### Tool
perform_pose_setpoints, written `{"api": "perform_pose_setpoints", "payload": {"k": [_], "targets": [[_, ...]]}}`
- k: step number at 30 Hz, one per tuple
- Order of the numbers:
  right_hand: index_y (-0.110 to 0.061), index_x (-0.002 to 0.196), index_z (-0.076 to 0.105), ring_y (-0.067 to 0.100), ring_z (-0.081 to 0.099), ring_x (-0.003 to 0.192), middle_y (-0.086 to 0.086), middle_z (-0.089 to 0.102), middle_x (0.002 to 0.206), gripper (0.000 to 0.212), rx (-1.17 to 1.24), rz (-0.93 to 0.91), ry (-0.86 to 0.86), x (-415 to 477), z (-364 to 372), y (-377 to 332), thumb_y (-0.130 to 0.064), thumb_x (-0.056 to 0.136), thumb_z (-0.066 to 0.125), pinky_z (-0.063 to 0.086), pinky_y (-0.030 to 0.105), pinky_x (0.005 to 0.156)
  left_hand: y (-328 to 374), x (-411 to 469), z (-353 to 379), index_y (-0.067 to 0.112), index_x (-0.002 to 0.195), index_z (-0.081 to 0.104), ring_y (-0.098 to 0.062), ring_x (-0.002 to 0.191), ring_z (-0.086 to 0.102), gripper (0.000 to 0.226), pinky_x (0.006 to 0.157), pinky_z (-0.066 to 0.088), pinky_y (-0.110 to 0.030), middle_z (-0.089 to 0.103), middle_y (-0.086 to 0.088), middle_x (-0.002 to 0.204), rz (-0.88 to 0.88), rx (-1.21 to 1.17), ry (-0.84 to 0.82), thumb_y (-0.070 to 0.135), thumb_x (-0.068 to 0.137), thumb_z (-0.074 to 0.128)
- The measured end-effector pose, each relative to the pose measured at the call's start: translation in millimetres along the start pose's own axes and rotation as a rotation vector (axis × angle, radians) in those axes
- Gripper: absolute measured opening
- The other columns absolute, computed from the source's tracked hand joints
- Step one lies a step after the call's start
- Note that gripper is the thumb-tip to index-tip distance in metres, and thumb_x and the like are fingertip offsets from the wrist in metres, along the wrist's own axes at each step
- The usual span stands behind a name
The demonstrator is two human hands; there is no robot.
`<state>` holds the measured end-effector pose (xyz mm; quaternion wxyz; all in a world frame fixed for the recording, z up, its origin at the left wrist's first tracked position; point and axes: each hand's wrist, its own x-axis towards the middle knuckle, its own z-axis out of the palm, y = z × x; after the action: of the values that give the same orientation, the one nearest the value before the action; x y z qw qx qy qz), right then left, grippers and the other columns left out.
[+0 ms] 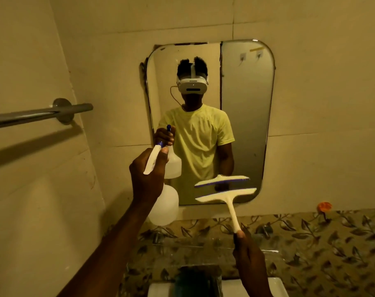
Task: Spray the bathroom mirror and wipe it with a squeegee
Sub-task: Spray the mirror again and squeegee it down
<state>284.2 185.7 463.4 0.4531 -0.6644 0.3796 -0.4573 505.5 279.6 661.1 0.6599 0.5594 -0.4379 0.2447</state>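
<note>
- Mirror (246, 116): rounded-corner glass on the far tiled wall, above a leaf-patterned tile band (311, 239); no writing readable.
- Spray bottle (164, 209): translucent white plastic with a blue nozzle, left hand (147, 174) wrapped around its neck and trigger.
- Squeegee (226, 195): white T-shape, blade near the mirror's lower edge, handle end pinched in right hand (246, 251).

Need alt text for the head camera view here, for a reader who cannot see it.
A person faces a wall mirror, the left hand holding a white spray bottle aimed at the glass and the right hand holding a white squeegee near the mirror's lower edge. A metal towel bar sticks out at left; leaf-patterned tiles run below.
</note>
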Motion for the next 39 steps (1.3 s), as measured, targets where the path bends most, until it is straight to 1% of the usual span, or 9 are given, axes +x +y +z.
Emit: {"api": "perform_pose_setpoints", "payload": {"k": [10,16,18,21,29,36,37,38,39], "targets": [[-0.011,0.114,0.068,0.008,0.059,0.072,0.007,0.068,0.097,0.042,-0.348,-0.846,-0.188,148,2,-276,-0.044,0.109,0.043,0.042,0.014,0.06,15,3,-9,0.003,0.1,0.074,-0.003,0.081,0.071,0.048,0.071,0.05,-0.002,0.076,-0.006,0.09,0.027,-0.02,-0.002,0.047,0.094,0.057],[-0.012,0.102,0.069,0.006,0.071,0.069,0.008,0.075,0.086,0.049,-0.514,-0.928,-0.28,196,-4,-350,-0.051,0.107,0.041,0.06,0.031,0.07,8,9,-5,0.004,0.095,0.073,-0.001,0.083,0.07,0.044,0.068,0.048,-0.002,0.074,-0.005,0.086,0.03,-0.032,-0.001,0.046,0.094,0.058],[-0.011,0.1,0.067,-0.003,0.066,0.06,0.001,0.069,0.076,0.043,-0.517,-0.909,-0.258,201,-22,-347,-0.045,0.109,0.042,0.05,0.013,0.056,6,12,0,0.004,0.097,0.073,-0.003,0.083,0.07,0.046,0.067,0.048,-0.001,0.074,-0.005,0.086,0.012,-0.043,0.008,0.047,0.093,0.058],[-0.02,0.097,0.063,0.021,0.07,0.069,0.007,0.07,0.078,0.039,-0.439,-0.851,-0.135,202,-56,-309,-0.048,0.109,0.039,0.058,0.04,0.063,2,12,8,0.004,0.101,0.074,-0.003,0.083,0.07,0.044,0.068,0.05,-0.003,0.073,-0.005,0.087,-0.001,-0.06,0.01,0.044,0.094,0.059],[-0.037,0.095,0.062,0.013,0.055,0.056,0.006,0.06,0.069,0.032,-0.008,-0.459,0.035,143,-65,-89,-0.055,0.107,0.038,0.046,0.037,0.051,0,8,25,0.024,0.097,0.07,-0.001,0.08,0.07,0.005,0.071,0.053,-0.009,0.07,0.015,0.082,-0.027,-0.06,0.015,0.023,0.098,0.065],[-0.014,0.073,0.068,0.043,0.062,0.068,0.013,0.059,0.049,0.096,0.018,0.065,0.064,17,-26,25,-0.105,0.055,0.044,0.054,0.05,0.079,0,-1,24,0.005,0.101,0.074,-0.006,0.082,0.07,0.034,0.07,0.051,-0.006,0.074,-0.005,0.085,-0.047,-0.087,-0.004,0.036,0.096,0.063],[0.0,0.059,0.059,0.047,0.057,0.071,0.02,0.05,0.044,0.094,0.039,0.065,0.229,11,-20,23,-0.094,0.055,0.059,0.04,0.024,0.035,0,-2,22,0.004,0.102,0.074,-0.008,0.082,0.07,0.041,0.069,0.051,-0.005,0.074,-0.005,0.086,-0.056,-0.096,-0.009,0.042,0.094,0.061],[0.011,0.052,0.045,0.063,0.037,0.105,0.023,0.042,0.045,0.092,0.181,0.099,0.403,12,-16,21,-0.078,0.053,0.07,-0.023,0.054,0.029,0,-4,19,0.004,0.102,0.074,-0.009,0.083,0.07,0.046,0.068,0.05,-0.005,0.074,-0.005,0.086,-0.06,-0.097,-0.014,0.047,0.092,0.059],[0.011,0.053,0.046,0.011,0.055,0.075,0.018,0.035,0.042,0.089,0.249,0.142,0.418,11,-17,11,-0.074,0.055,0.072,0.018,0.024,0.055,-1,-6,17,0.004,0.102,0.074,-0.009,0.083,0.07,0.049,0.067,0.05,-0.004,0.074,-0.005,0.086,-0.06,-0.091,-0.017,0.05,0.091,0.058]]}}
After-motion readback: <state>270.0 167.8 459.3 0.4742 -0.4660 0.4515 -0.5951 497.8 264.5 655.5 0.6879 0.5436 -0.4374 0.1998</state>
